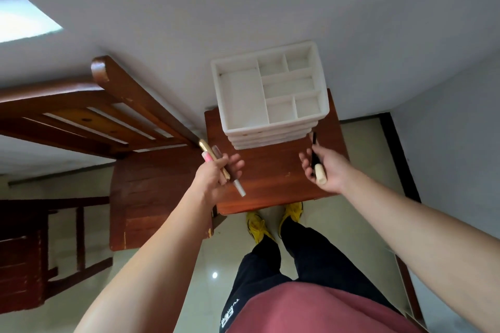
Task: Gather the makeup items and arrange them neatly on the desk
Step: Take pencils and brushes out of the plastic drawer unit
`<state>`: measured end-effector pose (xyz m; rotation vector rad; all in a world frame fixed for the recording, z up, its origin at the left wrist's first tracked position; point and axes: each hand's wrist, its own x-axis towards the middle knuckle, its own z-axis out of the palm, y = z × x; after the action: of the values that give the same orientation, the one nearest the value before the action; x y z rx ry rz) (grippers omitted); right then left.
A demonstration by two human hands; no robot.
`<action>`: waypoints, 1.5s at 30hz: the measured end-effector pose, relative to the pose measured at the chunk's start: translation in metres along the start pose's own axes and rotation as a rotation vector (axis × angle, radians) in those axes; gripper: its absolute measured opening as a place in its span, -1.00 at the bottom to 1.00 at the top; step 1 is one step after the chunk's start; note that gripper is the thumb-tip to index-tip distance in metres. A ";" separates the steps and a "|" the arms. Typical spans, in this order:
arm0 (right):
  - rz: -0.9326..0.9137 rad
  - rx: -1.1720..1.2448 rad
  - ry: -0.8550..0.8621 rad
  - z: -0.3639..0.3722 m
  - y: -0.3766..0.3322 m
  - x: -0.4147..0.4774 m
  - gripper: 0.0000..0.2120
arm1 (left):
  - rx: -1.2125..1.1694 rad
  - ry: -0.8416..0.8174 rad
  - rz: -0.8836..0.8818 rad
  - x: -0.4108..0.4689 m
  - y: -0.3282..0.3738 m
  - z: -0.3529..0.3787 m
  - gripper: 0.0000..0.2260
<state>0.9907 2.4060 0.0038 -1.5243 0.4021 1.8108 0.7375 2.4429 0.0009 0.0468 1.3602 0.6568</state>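
Observation:
A white organizer (239, 94) with several open compartments on top and drawers below stands at the back of a small reddish wooden desk (273, 178). My left hand (216, 177) grips a bundle of slim makeup sticks (216, 162): a gold one, a pink-and-white one and a clear-capped one. It hovers over the desk's left edge. My right hand (328, 170) holds a makeup brush (315, 158) with a black stem and cream handle, just in front of the organizer's right corner.
A wooden chair (130, 121) stands left of the desk, its seat touching the desk's side. A white wall is behind the organizer. My legs and yellow shoes (258, 224) stand on the glossy tiled floor at the desk's front edge.

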 end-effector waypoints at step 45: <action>0.809 -2.356 -1.393 -0.032 0.672 -0.336 -0.73 | -0.849 0.955 0.775 -0.592 -0.541 -0.377 -0.89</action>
<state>0.5604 1.8131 0.1733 -0.0070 1.3252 -1.4553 0.5790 1.5989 0.2206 -0.5045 1.8371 2.0539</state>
